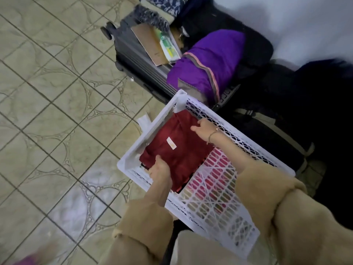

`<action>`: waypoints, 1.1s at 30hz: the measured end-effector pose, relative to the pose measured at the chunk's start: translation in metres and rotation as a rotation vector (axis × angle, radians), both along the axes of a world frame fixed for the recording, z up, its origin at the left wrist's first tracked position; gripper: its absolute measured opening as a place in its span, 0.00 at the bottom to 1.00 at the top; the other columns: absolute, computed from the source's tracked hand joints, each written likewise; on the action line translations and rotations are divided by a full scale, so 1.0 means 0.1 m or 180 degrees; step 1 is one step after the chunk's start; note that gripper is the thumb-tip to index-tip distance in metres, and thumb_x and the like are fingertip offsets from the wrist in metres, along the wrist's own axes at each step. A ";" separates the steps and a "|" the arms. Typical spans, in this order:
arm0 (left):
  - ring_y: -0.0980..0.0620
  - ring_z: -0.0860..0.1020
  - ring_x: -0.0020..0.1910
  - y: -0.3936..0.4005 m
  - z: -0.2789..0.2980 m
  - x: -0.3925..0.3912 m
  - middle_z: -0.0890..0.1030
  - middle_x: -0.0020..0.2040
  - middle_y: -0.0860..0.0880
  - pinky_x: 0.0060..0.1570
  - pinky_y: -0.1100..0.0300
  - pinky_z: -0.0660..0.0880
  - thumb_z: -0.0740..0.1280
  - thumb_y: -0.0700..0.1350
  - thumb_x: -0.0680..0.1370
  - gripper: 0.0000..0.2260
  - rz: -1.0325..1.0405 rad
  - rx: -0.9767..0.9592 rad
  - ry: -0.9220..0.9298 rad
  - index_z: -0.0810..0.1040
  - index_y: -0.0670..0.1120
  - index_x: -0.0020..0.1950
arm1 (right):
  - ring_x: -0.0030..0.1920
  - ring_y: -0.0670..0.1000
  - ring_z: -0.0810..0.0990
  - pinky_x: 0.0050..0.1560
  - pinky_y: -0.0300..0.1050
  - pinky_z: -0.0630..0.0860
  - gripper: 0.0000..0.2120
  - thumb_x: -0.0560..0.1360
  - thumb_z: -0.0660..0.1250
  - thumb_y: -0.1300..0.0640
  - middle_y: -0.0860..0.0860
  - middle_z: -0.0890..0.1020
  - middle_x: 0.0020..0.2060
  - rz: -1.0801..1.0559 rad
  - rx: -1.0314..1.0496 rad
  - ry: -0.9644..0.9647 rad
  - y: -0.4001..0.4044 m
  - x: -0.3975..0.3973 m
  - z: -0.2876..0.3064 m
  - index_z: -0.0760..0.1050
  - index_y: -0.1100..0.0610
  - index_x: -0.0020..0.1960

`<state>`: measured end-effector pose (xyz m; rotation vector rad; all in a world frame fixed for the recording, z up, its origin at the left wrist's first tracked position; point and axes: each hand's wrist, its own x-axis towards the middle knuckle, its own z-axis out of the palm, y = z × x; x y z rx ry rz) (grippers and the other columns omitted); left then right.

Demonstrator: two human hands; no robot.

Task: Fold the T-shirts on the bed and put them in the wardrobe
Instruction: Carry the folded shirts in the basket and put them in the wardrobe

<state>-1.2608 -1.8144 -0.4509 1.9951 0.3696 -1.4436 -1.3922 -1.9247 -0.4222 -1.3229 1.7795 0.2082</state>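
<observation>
folded red t-shirt point(177, 148), white crate point(238, 207), tiled floor point(47, 111)

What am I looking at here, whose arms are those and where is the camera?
There is no machine here. The one picture comes from a wide camera worn on a person's head, looking down, so the two arms in tan sleeves are that person's own. Both hands reach into a white crate with lattice walls. Inside it lies a folded red T-shirt. The left hand holds the shirt's near edge, and the right hand rests with its fingers on the far edge. Behind the crate, on a tiled floor, is a dark suitcase with a purple jacket and some papers on top. The picture is somewhat blurred.
</observation>
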 end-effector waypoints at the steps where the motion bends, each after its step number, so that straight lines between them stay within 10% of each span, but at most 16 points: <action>1: 0.37 0.70 0.66 0.00 -0.08 0.00 0.69 0.69 0.38 0.66 0.44 0.68 0.61 0.53 0.79 0.28 0.0114 0.0141 -0.0023 0.60 0.38 0.73 | 0.66 0.59 0.71 0.63 0.49 0.68 0.30 0.78 0.60 0.47 0.60 0.69 0.69 0.0003 0.0047 0.0034 -0.04 0.01 -0.10 0.59 0.64 0.73; 17: 0.39 0.59 0.73 0.07 -0.53 -0.18 0.55 0.76 0.41 0.71 0.42 0.59 0.61 0.65 0.75 0.41 0.0209 0.0869 -0.0046 0.51 0.41 0.77 | 0.75 0.57 0.50 0.73 0.53 0.52 0.47 0.68 0.58 0.27 0.54 0.53 0.75 -0.0144 -0.0117 0.0144 0.13 -0.16 -0.83 0.56 0.59 0.75; 24: 0.39 0.78 0.57 0.19 -0.52 -0.11 0.77 0.61 0.41 0.58 0.41 0.75 0.67 0.64 0.69 0.35 0.0552 0.0171 0.0905 0.69 0.44 0.69 | 0.55 0.53 0.79 0.58 0.46 0.74 0.42 0.58 0.68 0.26 0.52 0.80 0.55 -0.0703 0.0545 -0.0366 0.09 -0.23 -0.72 0.73 0.55 0.60; 33: 0.38 0.76 0.60 0.33 -0.33 0.00 0.78 0.61 0.39 0.62 0.38 0.70 0.61 0.63 0.74 0.27 0.0313 -0.0202 0.1626 0.76 0.45 0.64 | 0.47 0.47 0.82 0.49 0.41 0.77 0.32 0.50 0.73 0.29 0.47 0.84 0.47 -0.0916 0.0934 -0.1284 0.39 -0.32 -0.28 0.79 0.45 0.49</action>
